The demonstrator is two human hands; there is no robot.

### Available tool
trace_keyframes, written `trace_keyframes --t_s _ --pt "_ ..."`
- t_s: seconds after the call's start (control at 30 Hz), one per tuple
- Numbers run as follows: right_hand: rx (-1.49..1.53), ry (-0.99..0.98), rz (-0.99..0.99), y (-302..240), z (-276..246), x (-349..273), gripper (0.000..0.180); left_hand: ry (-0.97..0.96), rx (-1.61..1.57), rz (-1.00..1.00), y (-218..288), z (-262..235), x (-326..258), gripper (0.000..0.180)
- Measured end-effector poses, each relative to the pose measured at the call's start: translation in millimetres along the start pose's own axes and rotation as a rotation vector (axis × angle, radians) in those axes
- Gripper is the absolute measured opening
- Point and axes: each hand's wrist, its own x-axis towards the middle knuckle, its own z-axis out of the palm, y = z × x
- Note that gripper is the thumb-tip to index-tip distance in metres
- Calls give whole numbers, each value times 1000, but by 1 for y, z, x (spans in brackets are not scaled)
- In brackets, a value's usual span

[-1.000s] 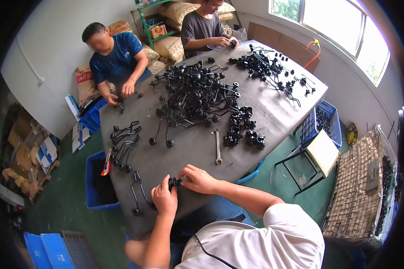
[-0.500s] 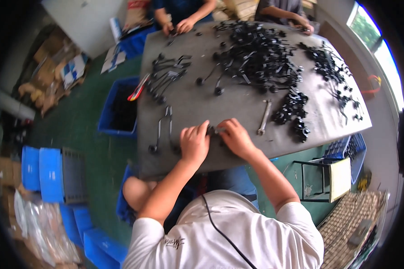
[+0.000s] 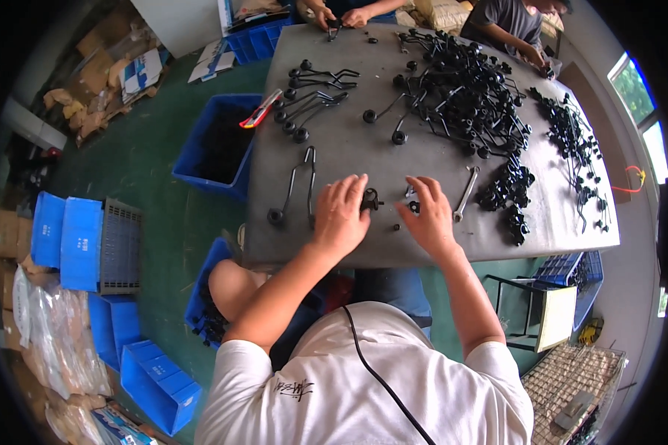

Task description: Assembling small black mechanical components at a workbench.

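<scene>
Outwardly from the hands, the items are as follows. Left hand: palm down, fingers and thumb curved about a black clamp, apparently held at its near side, just above the table. Right hand: loosely open, thumb parted from the fingers; a small black piece shows between them, whether gripped or lying cannot be told.

Clamp, handling: presumably light, stiff and hard to break, perhaps slick on its smooth faces; best taken by the outer body between thumb and forefinger, leaving its protruding stem free.

Pose: both forearms reach forward from the near edge, elbows bent outward, wrists low, hands facing across a narrow gap.

Beside the left hand: one bent black rod, round-ended. Beside the right: one open-ended wrench, then a cluster of black clamps.

Beyond: a tangled heap of rods; a short row of rods; a red cutter knife; at the left, a blue crate.
</scene>
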Motion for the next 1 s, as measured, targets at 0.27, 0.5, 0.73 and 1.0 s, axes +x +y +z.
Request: trace_keyframes --t_s 0.27,0.5,0.73,1.0 --pt "276 -249 180 -27 31 12 54 65 340 -257 -53 -59 -14 60" --pt "291 -312 205 -29 32 26 43 -71 159 -377 -67 -50 -33 44" --pt "448 -186 251 -39 29 37 44 -49 -292 -438 -50 -29 -41 39" --pt "349 -245 60 -77 35 54 46 19 -454 -520 -74 -34 -17 25"
